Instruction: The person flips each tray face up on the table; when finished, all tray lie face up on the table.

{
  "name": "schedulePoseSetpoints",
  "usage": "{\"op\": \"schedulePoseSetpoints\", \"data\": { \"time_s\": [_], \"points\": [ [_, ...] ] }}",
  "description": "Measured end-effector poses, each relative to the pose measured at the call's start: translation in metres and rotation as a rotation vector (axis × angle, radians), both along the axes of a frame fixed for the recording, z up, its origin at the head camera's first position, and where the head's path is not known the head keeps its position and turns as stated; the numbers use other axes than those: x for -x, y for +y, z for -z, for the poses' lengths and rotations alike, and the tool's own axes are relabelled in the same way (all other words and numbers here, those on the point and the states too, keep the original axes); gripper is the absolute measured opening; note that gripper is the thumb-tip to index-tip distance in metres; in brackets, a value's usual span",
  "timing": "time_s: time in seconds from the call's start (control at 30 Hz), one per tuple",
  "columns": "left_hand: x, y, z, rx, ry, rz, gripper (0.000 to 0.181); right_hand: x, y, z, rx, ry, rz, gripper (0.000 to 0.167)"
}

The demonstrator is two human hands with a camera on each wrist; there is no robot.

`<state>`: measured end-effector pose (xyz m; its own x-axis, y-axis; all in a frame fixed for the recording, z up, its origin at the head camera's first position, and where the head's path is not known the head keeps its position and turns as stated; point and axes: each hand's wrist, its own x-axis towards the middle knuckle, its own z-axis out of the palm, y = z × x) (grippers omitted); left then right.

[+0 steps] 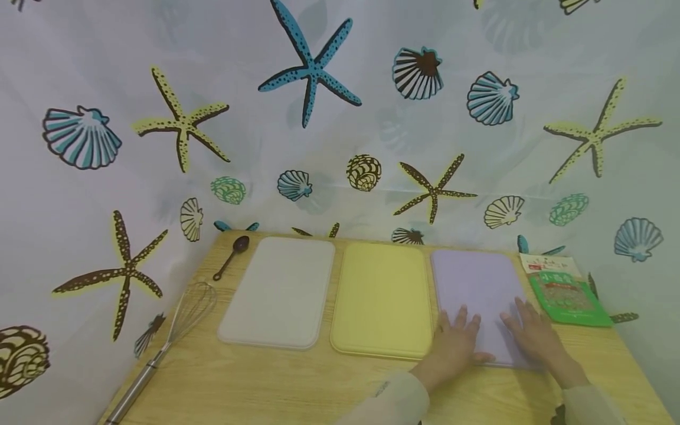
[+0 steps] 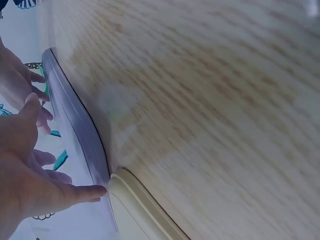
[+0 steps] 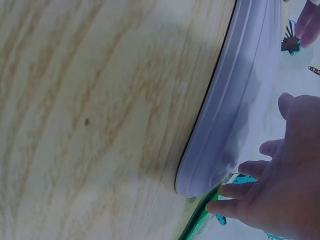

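Observation:
A purple board (image 1: 478,280) lies flat on the wooden table, rightmost of three boards. My left hand (image 1: 454,345) is over its lower left part, fingers spread, one fingertip near the corner of the yellow board (image 2: 131,205) in the left wrist view. Over the lower right part of the purple board is my right hand (image 1: 536,336), fingers extended and apart. In the right wrist view that hand (image 3: 280,185) is beside the board's rounded corner (image 3: 200,175). Whether the palms touch the board, I cannot tell.
Left of the purple board lie a yellow board (image 1: 385,295) and a white board (image 1: 281,289). A whisk (image 1: 159,357) and a dark spoon (image 1: 232,257) are at the table's left. A green packet (image 1: 567,292) lies at the right. A patterned curtain (image 1: 340,147) hangs behind.

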<state>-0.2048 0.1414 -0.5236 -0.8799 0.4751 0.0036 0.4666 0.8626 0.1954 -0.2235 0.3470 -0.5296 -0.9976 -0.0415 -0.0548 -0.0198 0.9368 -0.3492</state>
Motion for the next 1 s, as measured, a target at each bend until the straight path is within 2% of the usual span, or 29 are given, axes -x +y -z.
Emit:
{"op": "schedulePoseSetpoints", "data": {
  "time_s": [0.13,0.33,0.43,0.53,0.63,0.83,0.9,1.0],
  "points": [
    [-0.0013,0.0027,-0.0021,0.01,-0.002,-0.02,0.085,0.0006,0.0015,0.0023,0.04,0.005,-0.012,0.075],
    [-0.0027,0.0025,-0.0017,0.109,0.036,0.028,0.085,0.0027,0.0014,0.006,0.09,0.001,-0.004,0.075],
    [-0.0031,0.0026,-0.0019,0.11,0.017,0.015,0.085,0.0033,-0.0003,0.0068,0.08,0.034,-0.01,0.071],
    [-0.0031,0.0022,-0.0022,0.11,0.005,-0.022,0.087,0.0038,-0.0024,0.0075,0.067,0.056,-0.014,0.069],
    [-0.0034,0.001,-0.0023,0.14,0.01,-0.046,0.089,0.0034,-0.0032,0.0083,0.051,0.058,-0.008,0.068],
    [-0.0033,-0.0012,-0.0031,0.2,0.049,-0.019,0.089,0.0034,-0.0015,0.0068,-0.008,0.039,0.034,0.064],
    [-0.0026,-0.0013,-0.0024,0.176,0.024,-0.02,0.089,0.004,-0.0013,0.0056,-0.008,0.008,0.061,0.066],
    [-0.0013,-0.0009,-0.0008,0.068,-0.053,-0.059,0.09,0.0056,-0.0013,0.0046,0.01,-0.029,0.097,0.069]
  ]
}}
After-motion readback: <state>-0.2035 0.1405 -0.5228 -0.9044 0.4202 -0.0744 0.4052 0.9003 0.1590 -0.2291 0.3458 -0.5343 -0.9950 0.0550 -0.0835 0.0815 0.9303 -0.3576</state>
